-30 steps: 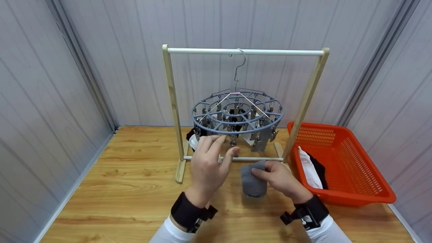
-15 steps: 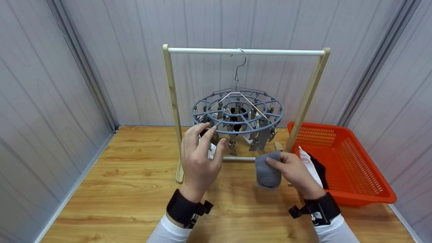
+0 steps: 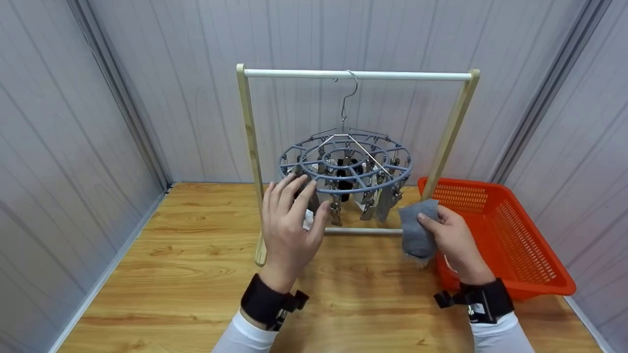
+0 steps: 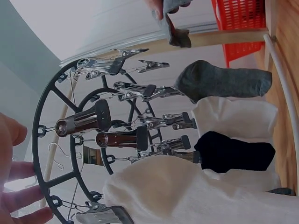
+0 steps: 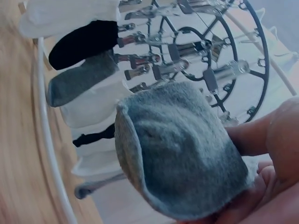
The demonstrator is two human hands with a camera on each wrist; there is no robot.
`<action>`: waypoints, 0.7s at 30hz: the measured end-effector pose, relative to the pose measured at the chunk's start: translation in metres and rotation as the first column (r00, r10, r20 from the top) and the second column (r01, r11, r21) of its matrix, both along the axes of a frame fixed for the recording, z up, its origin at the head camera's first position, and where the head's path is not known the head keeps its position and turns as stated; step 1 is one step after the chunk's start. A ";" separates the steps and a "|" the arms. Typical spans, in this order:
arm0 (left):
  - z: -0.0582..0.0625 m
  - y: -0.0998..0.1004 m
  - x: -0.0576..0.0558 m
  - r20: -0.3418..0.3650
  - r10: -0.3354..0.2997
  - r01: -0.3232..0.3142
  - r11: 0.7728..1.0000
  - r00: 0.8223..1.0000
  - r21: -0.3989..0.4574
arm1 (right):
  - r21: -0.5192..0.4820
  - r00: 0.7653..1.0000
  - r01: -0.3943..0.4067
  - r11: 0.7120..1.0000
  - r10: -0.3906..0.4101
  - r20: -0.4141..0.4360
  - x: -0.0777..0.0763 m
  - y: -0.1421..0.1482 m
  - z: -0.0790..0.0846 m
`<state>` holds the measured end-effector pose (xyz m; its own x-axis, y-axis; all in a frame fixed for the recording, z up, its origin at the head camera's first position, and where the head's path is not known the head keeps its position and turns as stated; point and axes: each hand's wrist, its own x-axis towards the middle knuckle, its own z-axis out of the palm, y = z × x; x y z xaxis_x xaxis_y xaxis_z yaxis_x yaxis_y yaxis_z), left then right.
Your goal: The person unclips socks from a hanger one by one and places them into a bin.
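My right hand (image 3: 458, 242) pinches a grey sock (image 3: 419, 229) between thumb and fingers, in front of the rack's right post. In the right wrist view the grey sock (image 5: 182, 149) hangs with its opening edge turned to the lower left. My left hand (image 3: 289, 225) has its fingers spread at the front left rim of a round clip hanger (image 3: 365, 188); whether they touch it I cannot tell. Several metal clips (image 4: 84, 121) dangle from the hanger. Clipped socks show in the left wrist view: a grey sock (image 4: 224, 79), a black sock (image 4: 238, 153) and white ones (image 4: 154, 191).
A wooden rack with a white top bar (image 3: 294, 73) carries the hanger by its hook (image 3: 351, 93). On the right stands an orange basket (image 3: 535, 220), partly behind my right hand. The wooden table (image 3: 196, 294) meets panelled walls at the back and sides.
My right hand has moved right and up with the grey sock, towards the basket. My left hand has shifted left and up to the hanger's rim. The hanging clips and socks have swung slightly.
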<state>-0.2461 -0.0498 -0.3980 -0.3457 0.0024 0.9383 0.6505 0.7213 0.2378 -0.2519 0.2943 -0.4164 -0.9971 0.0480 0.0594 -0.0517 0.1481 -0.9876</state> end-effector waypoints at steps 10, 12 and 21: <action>0.000 0.003 -0.001 0.016 -0.030 0.030 0.999 0.999 -0.014 | 0.135 0.991 0.131 0.982 -0.128 -0.029 0.001 0.026 0.006; 0.000 0.004 -0.001 0.014 -0.030 0.030 0.999 0.999 -0.016 | 0.156 0.988 0.155 0.976 -0.150 -0.041 0.001 0.032 0.007; 0.000 0.003 0.001 0.025 -0.025 0.026 0.999 0.999 -0.024 | 0.235 0.973 0.231 0.944 -0.231 -0.026 0.002 0.054 0.008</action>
<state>-0.2455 -0.0469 -0.3975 -0.3682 0.0345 0.9291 0.6629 0.7104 0.2363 -0.2502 0.3484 -0.4086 -0.9604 0.2618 0.0954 0.0129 0.3838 -0.9233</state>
